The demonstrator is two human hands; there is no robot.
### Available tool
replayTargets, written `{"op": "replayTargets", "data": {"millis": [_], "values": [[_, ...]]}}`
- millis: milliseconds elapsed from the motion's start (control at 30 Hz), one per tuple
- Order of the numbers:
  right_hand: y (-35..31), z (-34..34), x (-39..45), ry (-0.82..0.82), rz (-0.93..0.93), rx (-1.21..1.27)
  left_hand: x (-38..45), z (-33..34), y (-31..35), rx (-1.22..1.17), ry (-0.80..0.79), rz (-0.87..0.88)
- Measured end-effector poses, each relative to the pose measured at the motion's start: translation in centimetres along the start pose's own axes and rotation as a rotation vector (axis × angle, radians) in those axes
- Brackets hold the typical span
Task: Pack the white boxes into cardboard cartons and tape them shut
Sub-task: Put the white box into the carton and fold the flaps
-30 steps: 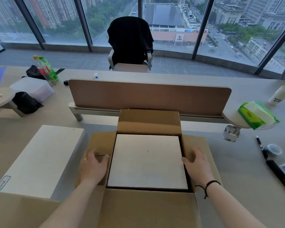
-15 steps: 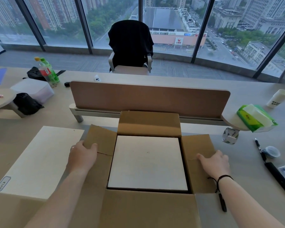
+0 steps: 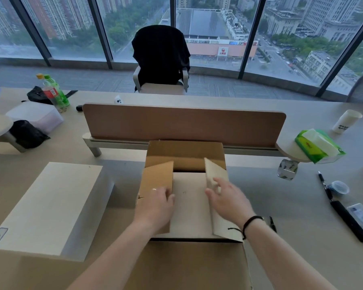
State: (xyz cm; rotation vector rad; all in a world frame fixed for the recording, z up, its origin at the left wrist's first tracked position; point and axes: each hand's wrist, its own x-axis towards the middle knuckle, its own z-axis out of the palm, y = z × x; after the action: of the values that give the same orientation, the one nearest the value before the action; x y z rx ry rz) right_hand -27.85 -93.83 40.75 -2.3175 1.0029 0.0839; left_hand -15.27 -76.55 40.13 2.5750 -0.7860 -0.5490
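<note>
Now mid-fold: cardboard carton [image 3: 187, 197] standing at the near middle of the desk [image 3: 281, 206], just in front of the divider panel [image 3: 184, 122], with a white box [image 3: 189, 197] lying flat inside and showing between the two side flaps. Left hand [image 3: 155, 206] laid on the left flap [image 3: 157, 181], fingers nearly straight, pressing it down and inward. Right hand [image 3: 228, 199] spread over the right flap [image 3: 216, 185], fingertips touching its pale face near the free edge, pinching nothing. Far flap [image 3: 184, 151] upright, near flap [image 3: 193, 262] splayed toward the body. Second white box [image 3: 46, 206] waiting by the near left edge of the desk, well apart from the carton.

Likely light and stiff, this corrugated board: springy at the creases, prone to lifting again once released, so best held flat with open palms close to the free edges, not pinched. Box inside judged rigid enough to bear that pressure. Outside carton walls likely the place to grip for any shift.

Compared with half a second ago: both side flaps, then lying out flat on the desk, raised and swung in over the box; both hands moved from the outer edges toward the middle; most of the box top covered. Second box, pen [image 3: 326, 189] and tissue pack [image 3: 319, 145] unmoved.
</note>
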Motion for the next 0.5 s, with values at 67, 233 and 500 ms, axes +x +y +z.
{"op": "replayTargets", "data": {"millis": [67,233,500], "values": [[0.3,2.4,-0.4,-0.062,-0.053,-0.043,-0.5,1.9,-0.6,0.011,-0.11,0.026],[3.3,6.9,-1.3,-0.095,-0.153,-0.319,-1.1,4.8,-3.4,0.204,-0.198,0.154],[4.7,8.2,-1.6,-0.06,-0.178,-0.371,-0.6,6.0,-5.5,0.307,-0.221,0.221]]}}
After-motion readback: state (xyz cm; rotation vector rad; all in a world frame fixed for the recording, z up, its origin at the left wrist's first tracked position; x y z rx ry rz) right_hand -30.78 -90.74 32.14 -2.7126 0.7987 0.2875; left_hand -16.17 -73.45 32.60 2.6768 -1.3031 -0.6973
